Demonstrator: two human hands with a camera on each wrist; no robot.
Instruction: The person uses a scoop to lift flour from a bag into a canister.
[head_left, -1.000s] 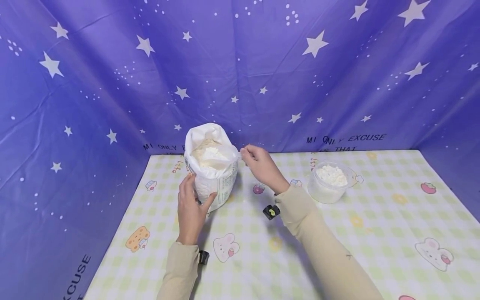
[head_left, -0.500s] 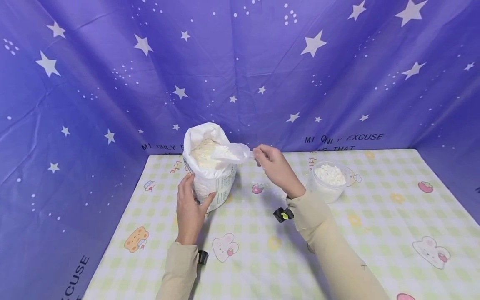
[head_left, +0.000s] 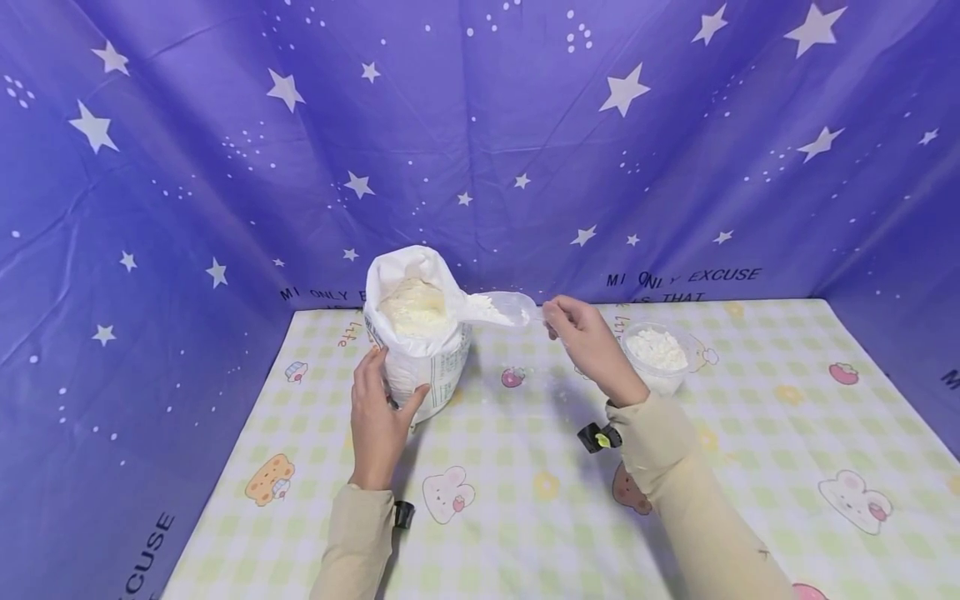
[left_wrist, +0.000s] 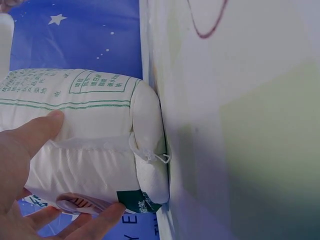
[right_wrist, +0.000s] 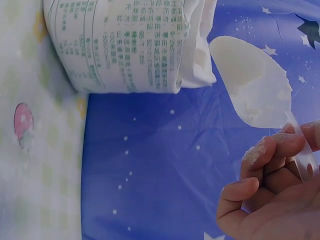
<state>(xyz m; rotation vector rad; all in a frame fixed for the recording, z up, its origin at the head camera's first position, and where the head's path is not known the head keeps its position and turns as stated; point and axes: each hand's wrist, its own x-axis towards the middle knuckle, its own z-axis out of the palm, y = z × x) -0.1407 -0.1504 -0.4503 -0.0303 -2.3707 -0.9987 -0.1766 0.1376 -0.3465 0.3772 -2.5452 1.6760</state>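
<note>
A white cloth flour bag point(head_left: 431, 375) with green print stands upright, its mouth rolled open on pale flour point(head_left: 414, 308). My left hand point(head_left: 378, 417) holds the near side of the bag, with thumb and fingers spread around it in the left wrist view. My right hand point(head_left: 592, 342) grips the handle of a clear plastic scoop point(head_left: 510, 310), level just right of the bag's mouth and carrying white flour. Flour dusts the right fingertips point(right_wrist: 257, 150) in the right wrist view. Behind the right wrist stands a round clear plastic tub point(head_left: 662, 379), heaped with flour and partly hidden by the sleeve.
A green-and-white checked tablecloth point(head_left: 495, 542) with cartoon prints covers the table. Purple star-printed cloth point(head_left: 465, 150) hangs close behind its far edge and along both sides. A little spilled flour seems to lie on the cloth right of the bag.
My right hand has moved right, drawing the flour-laden scoop out of the bag's mouth toward the tub. My left hand and the bag have stayed in place.
</note>
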